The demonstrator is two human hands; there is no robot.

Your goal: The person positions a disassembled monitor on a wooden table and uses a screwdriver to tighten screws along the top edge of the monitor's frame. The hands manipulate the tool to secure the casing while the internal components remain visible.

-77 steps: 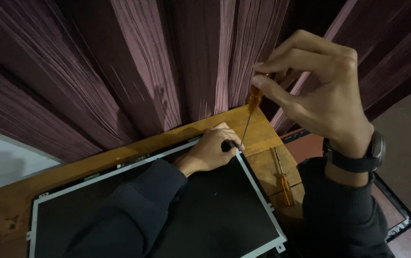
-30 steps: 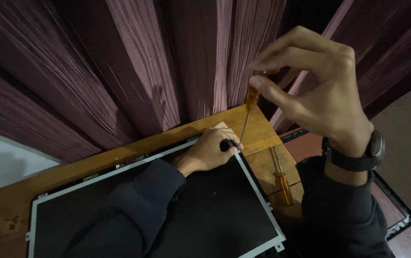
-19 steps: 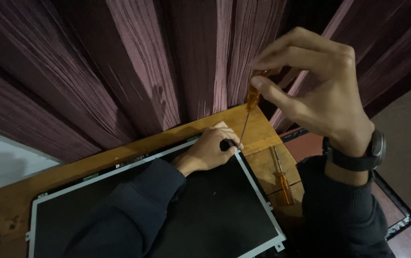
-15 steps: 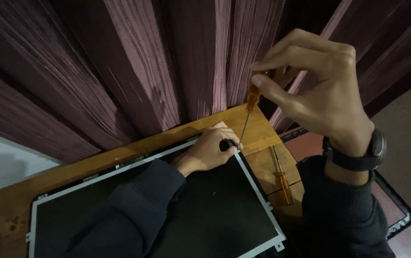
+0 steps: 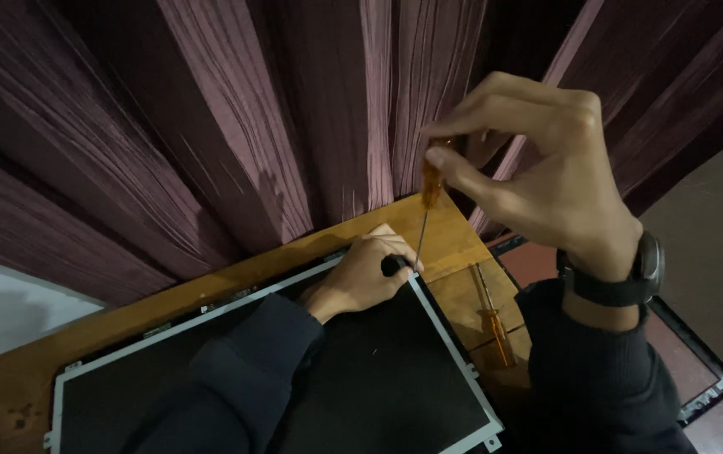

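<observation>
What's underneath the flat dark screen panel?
The screen panel lies on a wooden board, bare along its far and right edges. What lies beneath the panel's middle is covered.

One bare screen panel on your worktop

You see a flat rectangular screen panel [image 5: 378, 378], black with a thin silver metal frame, lying on the wooden worktop [image 5: 454, 231] before the curtain.

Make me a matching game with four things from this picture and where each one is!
Things:
1. orange screwdriver
2. second screwdriver
3. watch
4. left hand

Places:
A. lying flat on the wooden table
B. on the right wrist
C. resting at the corner of the dark screen panel
D. upright, pinched in the right hand

Pairs: 1-D, 2-A, 3-B, 4-C
</observation>
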